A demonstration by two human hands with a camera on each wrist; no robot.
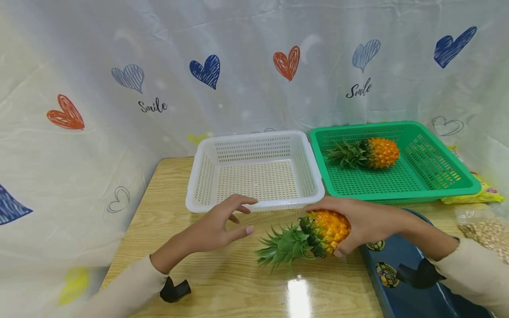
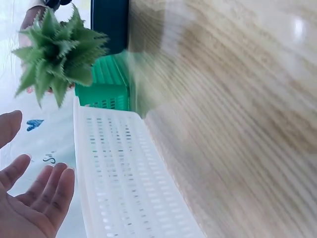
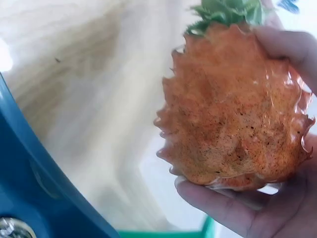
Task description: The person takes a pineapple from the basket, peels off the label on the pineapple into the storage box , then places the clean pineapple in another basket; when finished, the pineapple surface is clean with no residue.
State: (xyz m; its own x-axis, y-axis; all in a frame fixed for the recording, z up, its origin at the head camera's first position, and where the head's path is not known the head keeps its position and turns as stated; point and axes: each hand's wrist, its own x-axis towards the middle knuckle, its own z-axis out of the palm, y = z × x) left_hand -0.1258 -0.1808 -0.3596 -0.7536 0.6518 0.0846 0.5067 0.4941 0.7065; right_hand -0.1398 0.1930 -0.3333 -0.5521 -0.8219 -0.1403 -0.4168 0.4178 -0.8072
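An orange pineapple (image 1: 328, 230) with a green leafy crown is gripped at its body by my right hand (image 1: 359, 223), the crown pointing left. Thumb and fingers curl round its sides in the right wrist view, where the spiky pineapple body (image 3: 237, 109) fills the middle. My left hand (image 1: 216, 227) hovers over the front of the white basket (image 1: 254, 205), fingers spread and loosely bent, holding nothing. In the left wrist view the pineapple's crown (image 2: 59, 52) stands beyond the left fingers. Another pineapple (image 1: 381, 153) lies in the green basket (image 1: 397, 194), crown to the left.
Below my right forearm sits a dark blue tray (image 1: 401, 251) with round stickers. At the far right lie a yellow packet (image 1: 487, 192) and a clear bag of beige pieces (image 1: 487, 229). A curtain with printed hearts (image 1: 246, 101) hangs behind the wooden table (image 1: 238, 282).
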